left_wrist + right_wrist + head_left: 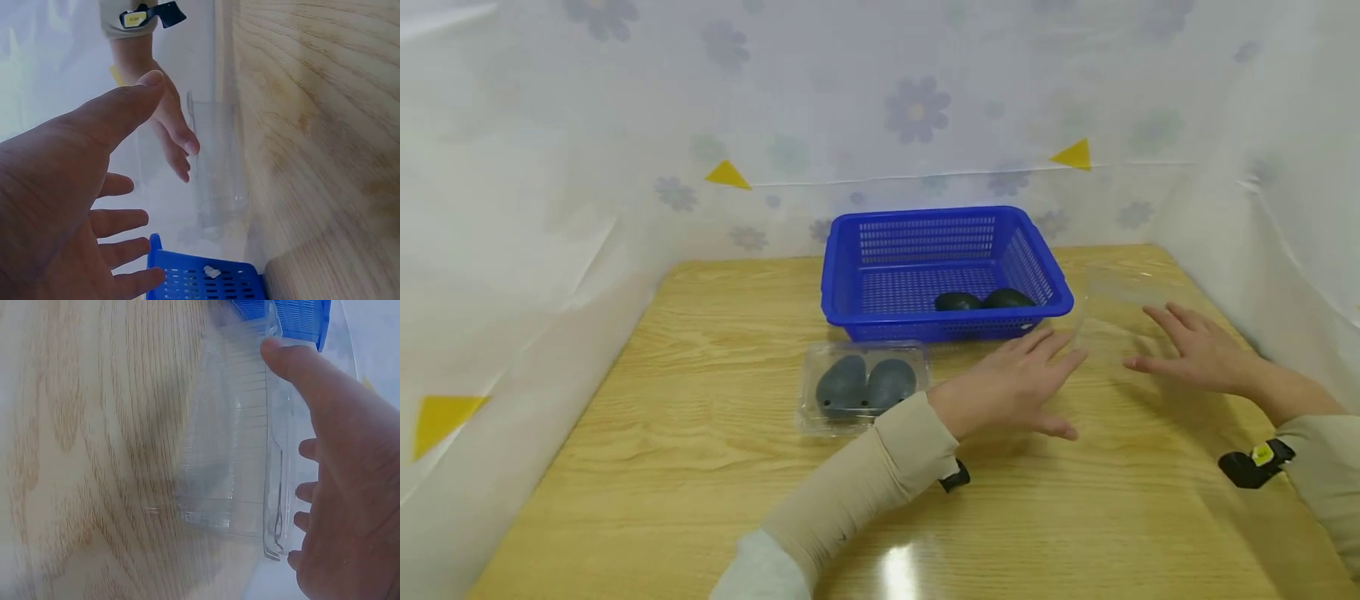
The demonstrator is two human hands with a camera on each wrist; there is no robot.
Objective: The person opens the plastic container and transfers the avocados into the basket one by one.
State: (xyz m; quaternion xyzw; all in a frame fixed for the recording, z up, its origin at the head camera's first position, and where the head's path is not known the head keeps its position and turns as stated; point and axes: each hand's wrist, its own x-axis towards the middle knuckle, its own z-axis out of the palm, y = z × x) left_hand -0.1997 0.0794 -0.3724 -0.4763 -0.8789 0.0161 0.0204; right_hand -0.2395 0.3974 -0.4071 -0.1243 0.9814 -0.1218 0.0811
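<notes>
We hold our left hand (1015, 387), fingers spread, near the basket (880, 320). Our right hand (1210, 354), fingers extended, is by the clear box (231, 437), right of the basket; whether they touch, we cannot tell.

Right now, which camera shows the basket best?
Head view: it shows nearly the whole basket and two dark fruits inside. Left wrist catches only part, at the bottom edge; right wrist, only part, at the top edge.
</notes>
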